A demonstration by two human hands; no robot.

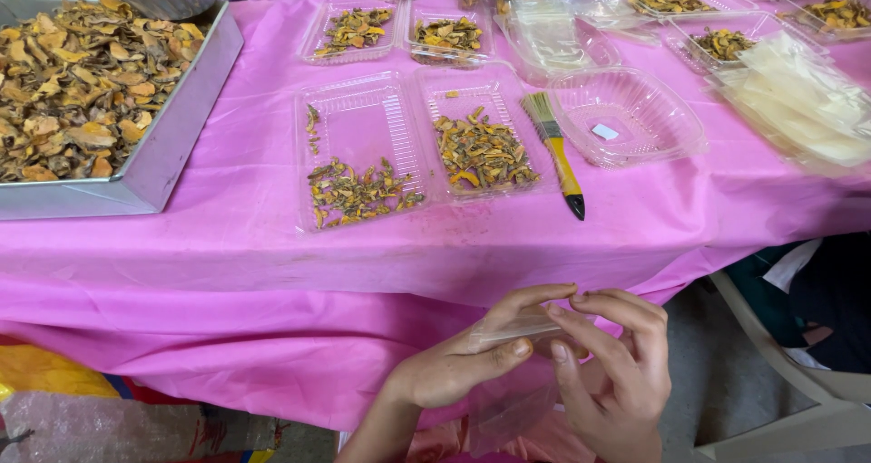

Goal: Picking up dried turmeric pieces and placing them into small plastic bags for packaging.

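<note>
Both hands pinch a clear plastic bag (513,372) at its top edge: left hand (463,359), right hand (612,368). Bag hangs lengthwise, probably mouth up.

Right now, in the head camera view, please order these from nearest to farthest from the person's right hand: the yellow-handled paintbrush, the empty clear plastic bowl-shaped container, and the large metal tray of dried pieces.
Measured from the right hand:
1. Yellow-handled paintbrush, straight above the hand on the pink cloth.
2. Empty clear plastic bowl-shaped container, just beyond the brush, slightly right.
3. Large metal tray of dried pieces, far left.
</note>
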